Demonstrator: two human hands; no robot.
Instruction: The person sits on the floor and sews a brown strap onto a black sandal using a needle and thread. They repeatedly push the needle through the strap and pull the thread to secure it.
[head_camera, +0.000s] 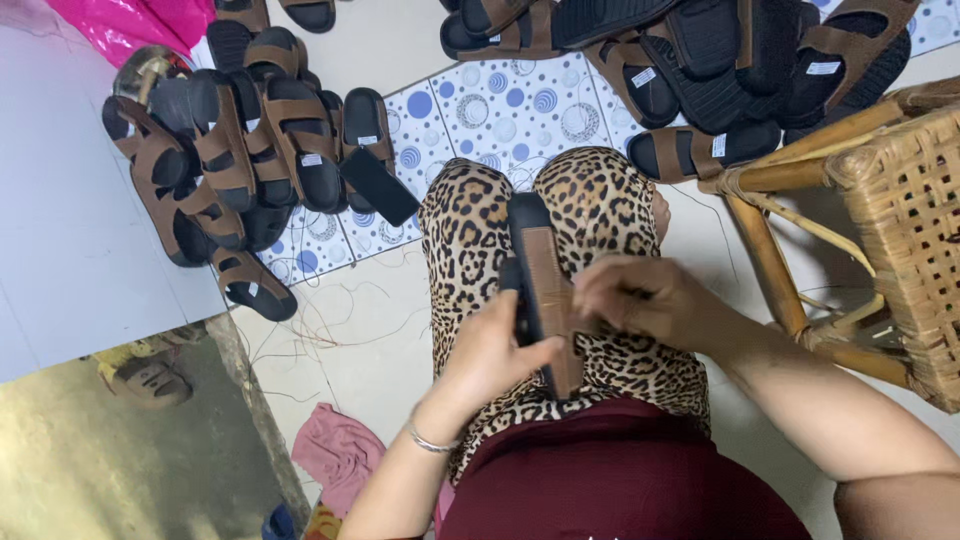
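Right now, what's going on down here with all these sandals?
A seated person holds a brown-strapped black sandal on their lap. The left hand grips its side; the right hand presses on the strap. Piles of similar sandals lie on the floor ahead, and a wicker stool stands to the right.

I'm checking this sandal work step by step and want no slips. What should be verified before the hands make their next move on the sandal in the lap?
1. Left hand has hold of the sandal: ok, fingers wrap its black sole edge.
2. Right hand is on the brown strap: ok, fingertips pinch at it.
3. Sandal is supported: ok, it lies along the lap between the knees.
4. Any tool or thread in the right fingers: cannot tell, too blurred.
5. Loose threads on the floor clear of the hands: ok.
6. Wicker stool clear of the right arm: ok, apart.
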